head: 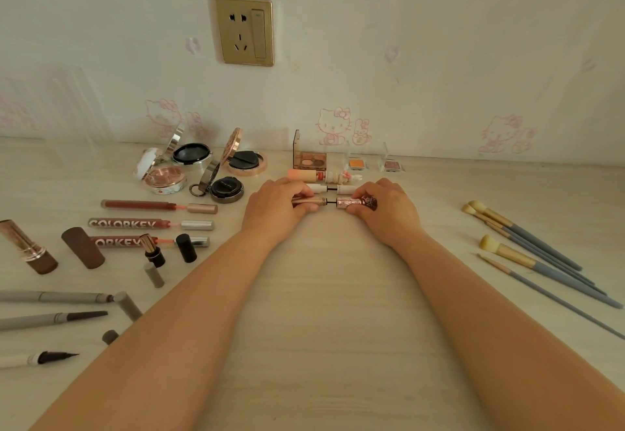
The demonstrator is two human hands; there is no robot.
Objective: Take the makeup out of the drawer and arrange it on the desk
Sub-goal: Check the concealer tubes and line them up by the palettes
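A: Both hands were busy at the back of the bench (338, 295). Left hand (275, 207) pinched the rose-gold wand cap (309, 201), right hand (385, 205) gripped the glitter tube (358, 202), wand partly out between them.

B: Risks?

A: Looked like the wet tip could smear the bench, or the tube could roll into the white tube (333, 189) just behind. The brushes (527, 244) lay well apart, so safe.
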